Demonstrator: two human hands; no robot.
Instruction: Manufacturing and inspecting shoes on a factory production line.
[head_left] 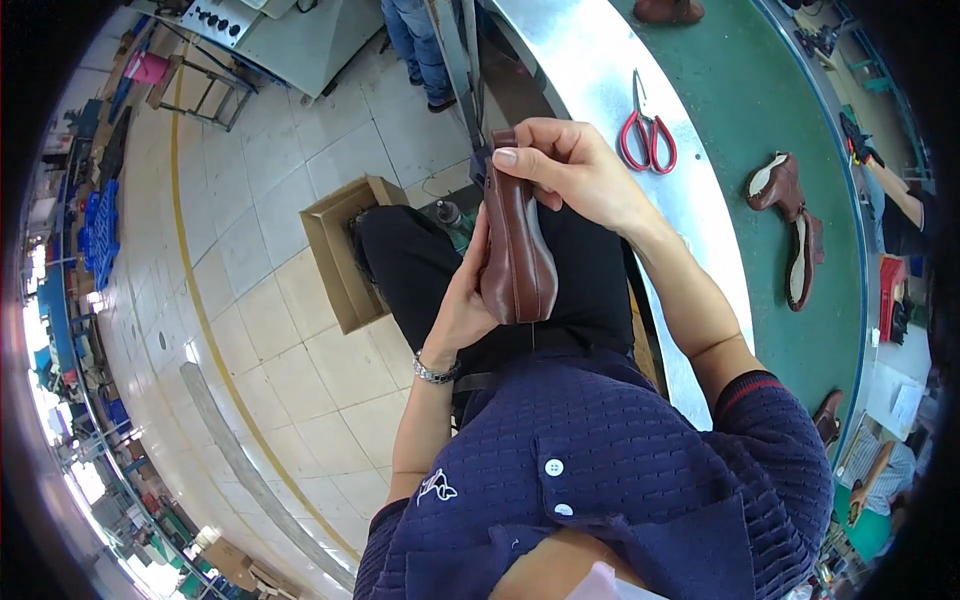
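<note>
A brown leather shoe (517, 250) is held above my lap, its rounded end towards me. My left hand (468, 295) wraps its left side and underside, fingers partly hidden behind it. At the far end, my right hand (565, 170) pinches the shoe's edge between thumb and curled fingers. A thin line like a thread hangs below the near end. To the right, red-handled scissors (648, 140) lie on the shiny metal strip of the bench, apart from my hands.
On the green bench surface (720, 60) at right lie two brown shoe pieces (785, 225) with pale insides. An open cardboard box (330, 260) stands on the tiled floor by my left leg, near a dark bottle (450, 215). Other people are at the far side and right.
</note>
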